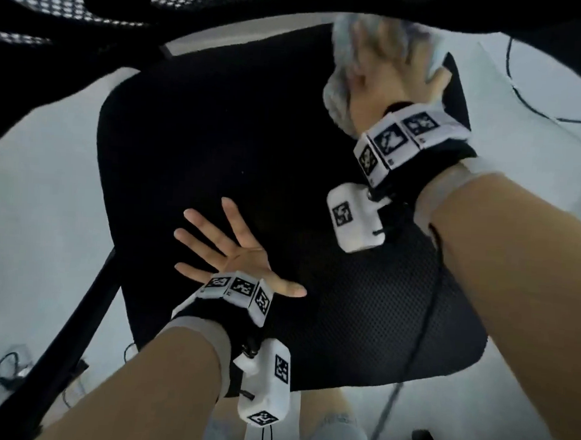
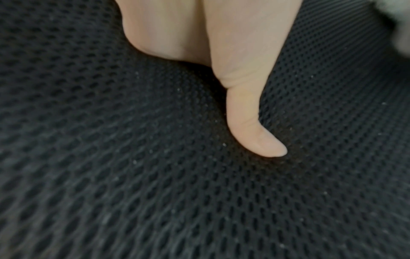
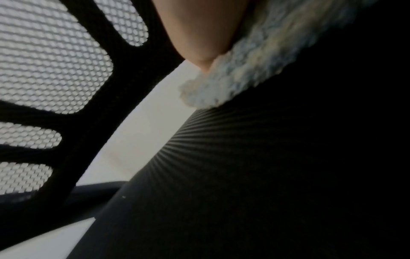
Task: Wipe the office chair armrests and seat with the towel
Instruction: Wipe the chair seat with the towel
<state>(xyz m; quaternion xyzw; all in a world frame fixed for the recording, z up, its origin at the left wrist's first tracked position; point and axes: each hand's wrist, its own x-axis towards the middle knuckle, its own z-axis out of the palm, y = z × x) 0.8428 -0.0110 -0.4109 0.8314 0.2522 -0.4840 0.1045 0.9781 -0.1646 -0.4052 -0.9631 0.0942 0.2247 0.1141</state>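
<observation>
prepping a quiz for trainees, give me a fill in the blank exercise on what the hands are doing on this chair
1. The right hand presses the ____ flat against the back part of the seat.
2. The left hand rests on the seat with its fingers ____.
3. The seat's surface under the left thumb is black ____ fabric.
4. The left hand holds ____.

Missing words: towel; spread; mesh; nothing

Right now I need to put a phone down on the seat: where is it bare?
The seat is bare at its middle and rear left, between the spread left hand in front and the backrest. The rear right is crowded: the right hand presses the towel there.
</observation>
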